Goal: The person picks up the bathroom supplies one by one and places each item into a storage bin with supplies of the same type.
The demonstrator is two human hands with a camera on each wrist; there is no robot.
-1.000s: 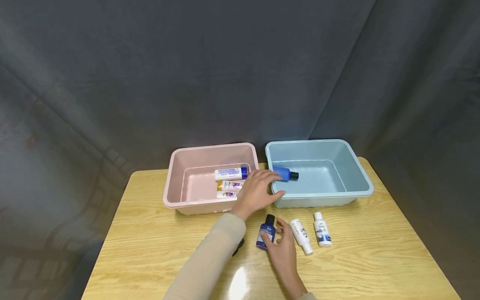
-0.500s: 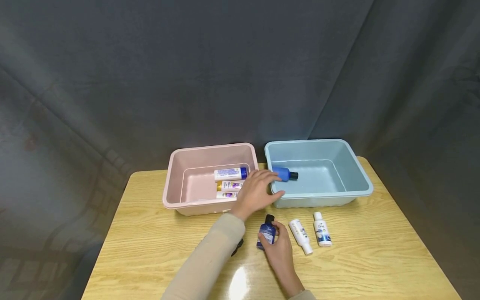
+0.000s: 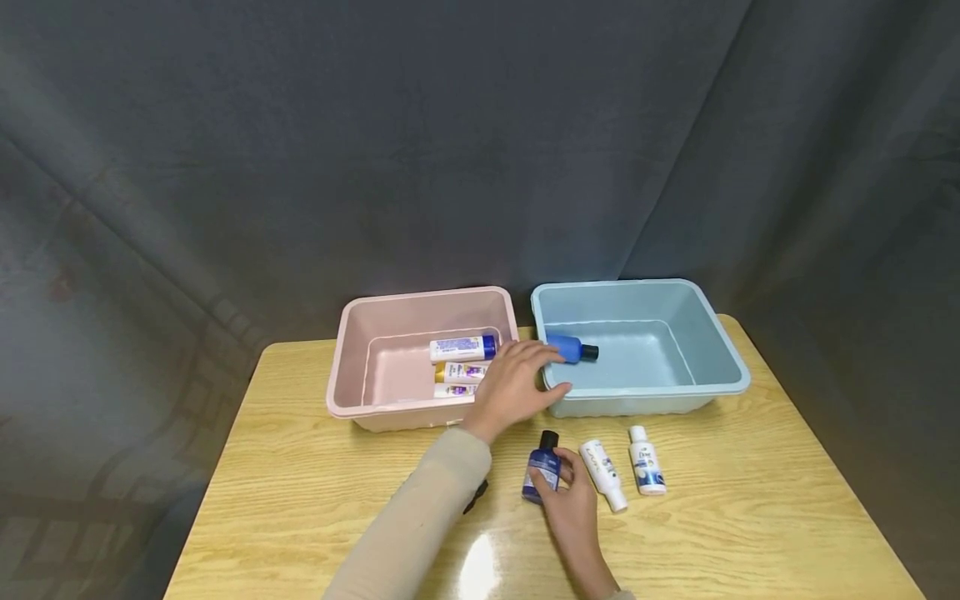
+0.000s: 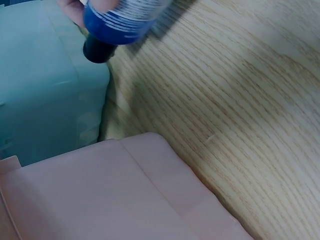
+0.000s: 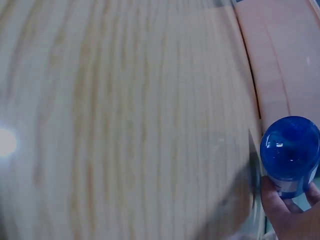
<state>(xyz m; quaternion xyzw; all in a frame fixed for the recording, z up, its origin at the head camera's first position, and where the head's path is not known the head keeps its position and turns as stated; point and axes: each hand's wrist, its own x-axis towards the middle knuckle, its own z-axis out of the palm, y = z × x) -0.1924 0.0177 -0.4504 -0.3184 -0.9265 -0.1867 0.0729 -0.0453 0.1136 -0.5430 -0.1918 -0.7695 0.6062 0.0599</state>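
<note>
A dark blue bottle [image 3: 542,473] with a black cap is in front of the bins in the head view. My right hand [image 3: 573,504] pinches it between thumb and fingers. Its blue base [image 5: 290,145] faces the right wrist camera, and its cap [image 4: 99,49] shows in the left wrist view. My left hand [image 3: 513,387] hovers over the adjoining rims of the bins with fingers spread and slightly bent, holding nothing visible. Just past its fingertips, a blue bottle [image 3: 568,349] lies in the light blue bin [image 3: 645,389].
The pink bin [image 3: 416,293] stands left of the light blue one, with a white tube [image 3: 459,348], a yellow-capped tube [image 3: 457,372] and another white tube [image 3: 452,390] inside. Two white bottles, one tilted [image 3: 603,475] and one straighter [image 3: 647,462], lie on the wooden table [image 3: 735,517].
My right fingers have closed in on the dark blue bottle, and it has shifted slightly to the right with the hand. My left hand has stayed in place.
</note>
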